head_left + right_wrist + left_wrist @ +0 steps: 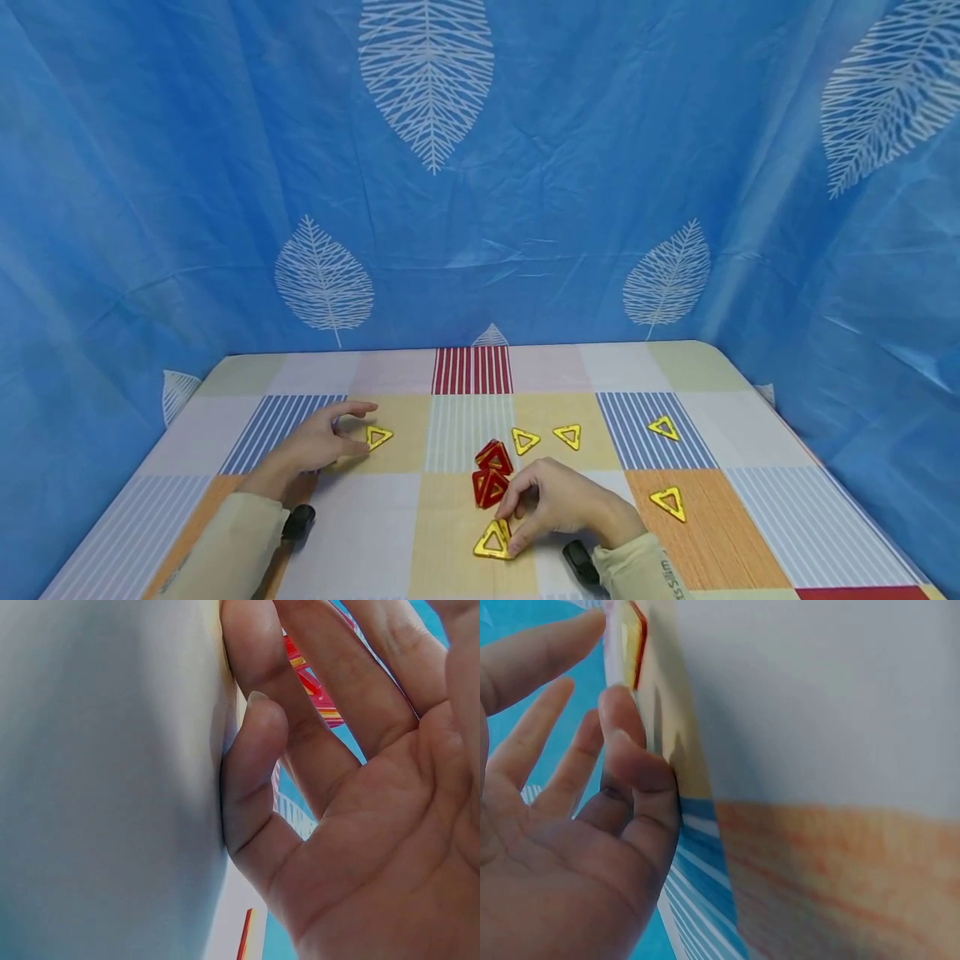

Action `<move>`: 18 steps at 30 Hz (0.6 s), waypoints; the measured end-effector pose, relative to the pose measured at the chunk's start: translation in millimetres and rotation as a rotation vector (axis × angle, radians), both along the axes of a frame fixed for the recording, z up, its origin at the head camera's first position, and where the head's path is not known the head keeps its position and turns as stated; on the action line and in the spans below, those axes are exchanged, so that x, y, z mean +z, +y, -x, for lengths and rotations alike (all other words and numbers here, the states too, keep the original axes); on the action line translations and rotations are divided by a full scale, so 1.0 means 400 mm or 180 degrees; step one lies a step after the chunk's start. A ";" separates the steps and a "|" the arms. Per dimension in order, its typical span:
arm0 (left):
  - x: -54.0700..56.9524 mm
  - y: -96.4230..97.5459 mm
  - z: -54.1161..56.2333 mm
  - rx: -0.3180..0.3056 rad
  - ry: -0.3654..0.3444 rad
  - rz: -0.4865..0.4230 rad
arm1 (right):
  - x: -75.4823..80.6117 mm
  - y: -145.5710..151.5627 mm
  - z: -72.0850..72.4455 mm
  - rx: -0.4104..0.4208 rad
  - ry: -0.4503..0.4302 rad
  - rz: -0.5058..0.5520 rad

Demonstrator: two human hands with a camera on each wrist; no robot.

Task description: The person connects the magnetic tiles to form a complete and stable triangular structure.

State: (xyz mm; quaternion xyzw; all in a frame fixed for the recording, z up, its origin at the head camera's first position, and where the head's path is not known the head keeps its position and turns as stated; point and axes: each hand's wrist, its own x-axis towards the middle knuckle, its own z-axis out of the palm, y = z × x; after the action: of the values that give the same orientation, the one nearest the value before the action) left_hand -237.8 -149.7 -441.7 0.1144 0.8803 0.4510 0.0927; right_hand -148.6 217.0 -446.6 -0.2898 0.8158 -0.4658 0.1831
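My left hand is spread beside a yellow triangle tile on the left of the table, with the thumb tip right at its near edge. In the left wrist view that tile shows edge-on past the fingers. Toward the front, my right hand pinches a yellow triangle tile at its right side between thumb and forefinger. That tile is hidden by the fingers in the right wrist view. Just behind it stand red triangle pieces in a small cluster, and another red group adjoins it.
Two yellow triangle tiles, one close to the red cluster and one further right, lie flat. Further right are a tile on blue stripes and a tile on orange. A blue leaf-print curtain surrounds the patchwork-covered table.
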 end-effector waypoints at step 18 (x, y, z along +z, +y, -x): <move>0.003 0.010 0.021 -0.0137 0.0015 0.0603 | 0.003 -0.001 -0.001 -0.0014 -0.0018 0.0036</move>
State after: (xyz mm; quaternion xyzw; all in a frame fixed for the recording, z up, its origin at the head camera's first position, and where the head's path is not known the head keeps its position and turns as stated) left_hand -246.1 -145.6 -440.3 0.1250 0.9166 0.3634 0.1107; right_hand -148.0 216.4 -445.5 -0.2877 0.8132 -0.4717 0.1828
